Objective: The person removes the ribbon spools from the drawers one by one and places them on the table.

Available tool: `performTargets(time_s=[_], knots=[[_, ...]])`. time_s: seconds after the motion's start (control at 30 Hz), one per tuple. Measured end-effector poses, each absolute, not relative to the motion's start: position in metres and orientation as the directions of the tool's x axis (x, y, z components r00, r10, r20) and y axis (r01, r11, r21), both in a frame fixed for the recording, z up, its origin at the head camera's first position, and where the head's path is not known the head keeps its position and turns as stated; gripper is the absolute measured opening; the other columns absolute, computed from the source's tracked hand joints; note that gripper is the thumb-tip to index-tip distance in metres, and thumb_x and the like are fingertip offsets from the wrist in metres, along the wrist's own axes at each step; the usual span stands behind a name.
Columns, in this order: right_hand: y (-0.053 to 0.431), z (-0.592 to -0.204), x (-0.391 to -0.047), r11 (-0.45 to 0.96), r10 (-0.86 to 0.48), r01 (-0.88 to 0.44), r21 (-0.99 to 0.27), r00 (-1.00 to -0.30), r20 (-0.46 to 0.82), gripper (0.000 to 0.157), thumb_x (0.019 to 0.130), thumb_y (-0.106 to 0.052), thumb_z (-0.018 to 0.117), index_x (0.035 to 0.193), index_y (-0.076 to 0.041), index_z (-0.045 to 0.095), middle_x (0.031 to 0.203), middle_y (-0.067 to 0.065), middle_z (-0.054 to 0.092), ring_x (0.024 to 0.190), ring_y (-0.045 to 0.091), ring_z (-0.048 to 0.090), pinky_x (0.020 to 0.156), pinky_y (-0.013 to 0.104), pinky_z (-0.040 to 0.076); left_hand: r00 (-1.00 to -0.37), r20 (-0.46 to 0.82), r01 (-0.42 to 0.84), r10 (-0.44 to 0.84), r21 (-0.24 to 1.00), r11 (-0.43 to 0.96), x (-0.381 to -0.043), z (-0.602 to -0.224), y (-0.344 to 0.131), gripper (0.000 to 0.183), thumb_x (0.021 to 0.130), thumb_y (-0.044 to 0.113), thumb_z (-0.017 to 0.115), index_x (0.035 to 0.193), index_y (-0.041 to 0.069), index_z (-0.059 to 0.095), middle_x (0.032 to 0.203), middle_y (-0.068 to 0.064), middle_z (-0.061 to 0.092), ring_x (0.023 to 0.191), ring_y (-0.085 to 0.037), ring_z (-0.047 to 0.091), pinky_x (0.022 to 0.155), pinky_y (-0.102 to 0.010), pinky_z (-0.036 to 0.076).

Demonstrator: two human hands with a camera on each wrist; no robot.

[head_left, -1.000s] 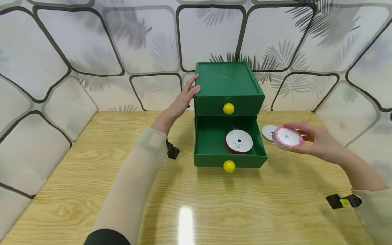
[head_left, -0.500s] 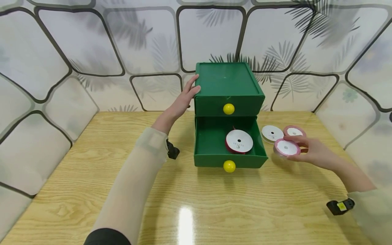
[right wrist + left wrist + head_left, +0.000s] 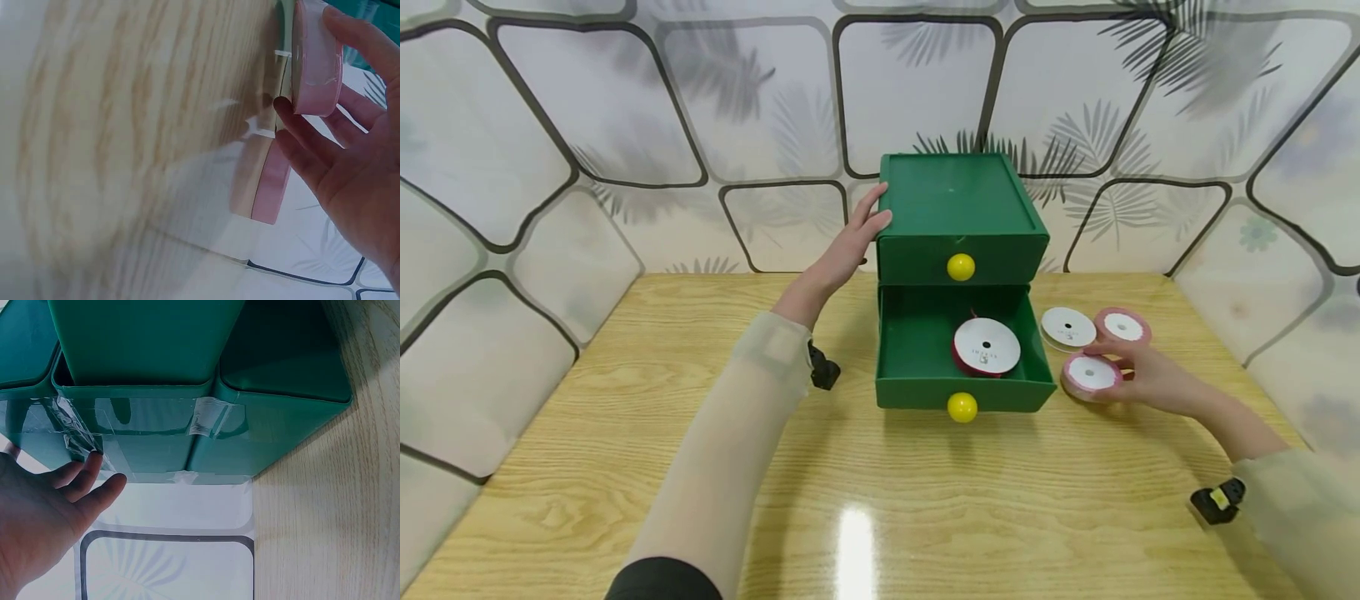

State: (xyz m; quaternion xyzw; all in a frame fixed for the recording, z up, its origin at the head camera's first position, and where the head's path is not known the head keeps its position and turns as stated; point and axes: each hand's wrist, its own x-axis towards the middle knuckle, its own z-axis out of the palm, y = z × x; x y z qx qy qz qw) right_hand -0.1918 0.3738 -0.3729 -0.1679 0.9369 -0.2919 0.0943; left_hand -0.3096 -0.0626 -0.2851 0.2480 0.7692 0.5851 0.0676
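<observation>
In the head view my right hand (image 3: pixel 1165 382) pinches a spool of pink ribbon (image 3: pixel 1088 375) at the table, to the right of the green drawer box (image 3: pixel 955 196). The right wrist view shows the thumb on one side of this spool, low against the wood. My left hand (image 3: pixel 842 254) rests with extended fingers on the box's left side; in the left wrist view its fingertips touch the taped green wall (image 3: pixel 150 447). The lower drawer (image 3: pixel 913 354) is pulled out and holds a red ribbon spool (image 3: pixel 987 343) with a white face. Above it, the upper drawer is closed.
A white-faced spool (image 3: pixel 1067 327) and another pink ribbon spool (image 3: pixel 1122 323) lie on the wooden table (image 3: pixel 737 400) behind the held one. Yellow knobs (image 3: pixel 962 407) stick out from the drawer fronts. A patterned wall (image 3: pixel 760 100) stands behind the box.
My right hand has lowered the pink ribbon spool from the air to the table, toward me. The pink spool behind it has come into view. My left hand has stayed put.
</observation>
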Motion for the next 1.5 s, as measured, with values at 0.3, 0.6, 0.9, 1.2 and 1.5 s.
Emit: performTargets(time_s=[0.3, 0.6, 0.9, 1.2, 1.5], knots=[[0.373, -0.376, -0.195, 0.765, -0.395, -0.291, -0.574, -0.917, -0.062, 0.064, 0.082, -0.02, 0.08, 0.134, 0.004, 0.051, 0.129, 0.029, 0.052, 0.112, 0.046, 0.051, 0.088, 0.055, 0.043, -0.866, 0.183, 0.298, 0.465, 0.936, 0.188, -0.31, -0.285, -0.062, 0.061, 0.103, 0.044, 0.033, 0.157, 0.036, 0.006, 0.158, -0.005, 0.018, 0.139, -0.03, 0.029, 0.103, -0.063, 0.024], [0.373, -0.379, -0.196, 0.757, -0.391, -0.274, -0.593, -0.917, -0.075, 0.067, 0.082, -0.021, 0.079, 0.136, 0.004, 0.048, 0.13, 0.029, 0.05, 0.111, 0.045, 0.05, 0.087, 0.051, 0.045, -0.868, 0.184, 0.297, 0.461, 0.937, 0.185, -0.31, -0.285, -0.062, 0.06, 0.103, 0.043, 0.033, 0.157, 0.036, 0.007, 0.158, -0.006, 0.019, 0.139, -0.03, 0.03, 0.103, -0.063, 0.024], [0.368, -0.364, -0.192, 0.742, -0.378, -0.364, -0.563, -0.921, 0.097, 0.063, 0.08, -0.013, 0.081, 0.134, 0.004, 0.052, 0.129, 0.02, 0.054, 0.11, 0.014, 0.055, 0.089, 0.032, 0.045, -0.868, 0.177, 0.291, 0.464, 0.939, 0.186, -0.31, -0.286, -0.062, 0.061, 0.103, 0.045, 0.032, 0.157, 0.037, 0.006, 0.158, -0.005, 0.019, 0.138, -0.029, 0.03, 0.103, -0.062, 0.025], [0.341, -0.324, -0.182, 0.65, -0.347, -0.374, -0.662, -0.921, 0.179, 0.061, 0.083, -0.008, 0.078, 0.139, -0.005, 0.053, 0.124, -0.004, 0.057, 0.101, -0.007, 0.055, 0.079, 0.01, 0.043, -0.871, 0.181, 0.291, 0.457, 0.939, 0.182, -0.31, -0.285, -0.062, 0.061, 0.102, 0.045, 0.033, 0.157, 0.037, 0.006, 0.158, -0.005, 0.019, 0.138, -0.029, 0.03, 0.102, -0.063, 0.024], [0.302, -0.296, -0.174, 0.576, -0.452, -0.487, -0.656, -0.859, 0.24, 0.063, 0.082, -0.005, 0.078, 0.14, -0.009, 0.053, 0.131, -0.006, 0.056, 0.115, 0.001, 0.049, 0.09, 0.015, 0.037, -0.871, 0.187, 0.294, 0.454, 0.939, 0.179, -0.309, -0.286, -0.062, 0.061, 0.103, 0.044, 0.033, 0.157, 0.036, 0.007, 0.158, -0.005, 0.019, 0.138, -0.029, 0.03, 0.102, -0.062, 0.024]])
